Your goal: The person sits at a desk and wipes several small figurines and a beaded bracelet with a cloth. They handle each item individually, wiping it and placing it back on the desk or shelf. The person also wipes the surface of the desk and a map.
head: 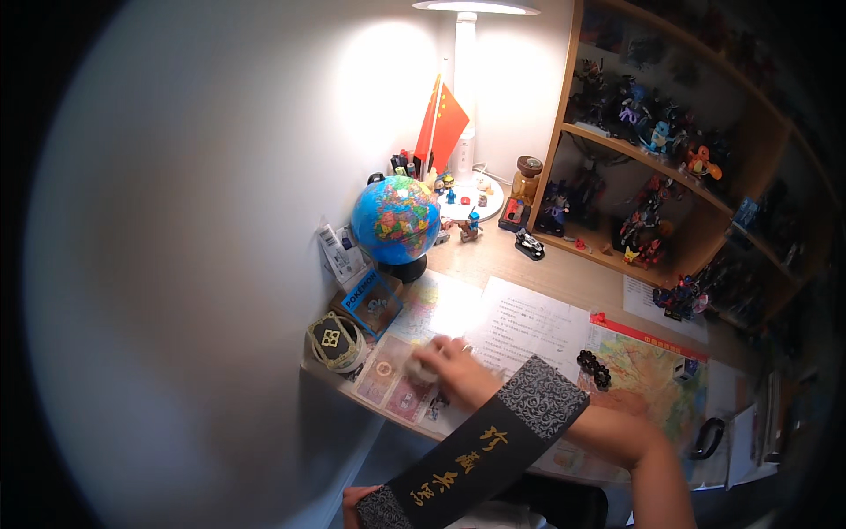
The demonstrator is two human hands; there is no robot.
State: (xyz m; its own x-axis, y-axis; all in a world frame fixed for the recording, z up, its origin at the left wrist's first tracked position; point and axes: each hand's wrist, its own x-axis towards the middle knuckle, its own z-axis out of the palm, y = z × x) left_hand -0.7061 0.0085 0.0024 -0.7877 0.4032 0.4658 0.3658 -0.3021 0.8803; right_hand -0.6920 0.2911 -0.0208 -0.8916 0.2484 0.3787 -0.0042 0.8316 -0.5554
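My left hand [353, 506] grips the lower end of a long black box [466, 456] at the bottom of the view. The box has silver scroll-patterned ends and gold writing, and it tilts up to the right. It crosses over my right forearm and hides part of it. My right hand [456, 371], blurred, is over the desk's near left part. Its fingers are curled over a small pale object [421, 370], too smeared to identify. Beneath them lie old banknotes [385, 371], apparently in clear sleeves. A round tin [337, 340] with a black-and-gold lid stands left of these.
A globe [395, 218], a Pokémon card case [373, 304] and a white desk lamp [465, 86] with a red flag [444, 125] stand farther back. Printed sheets [532, 324], a map [651, 370] and black beads [593, 369] cover the right. Shelves [634, 149] hold figurines.
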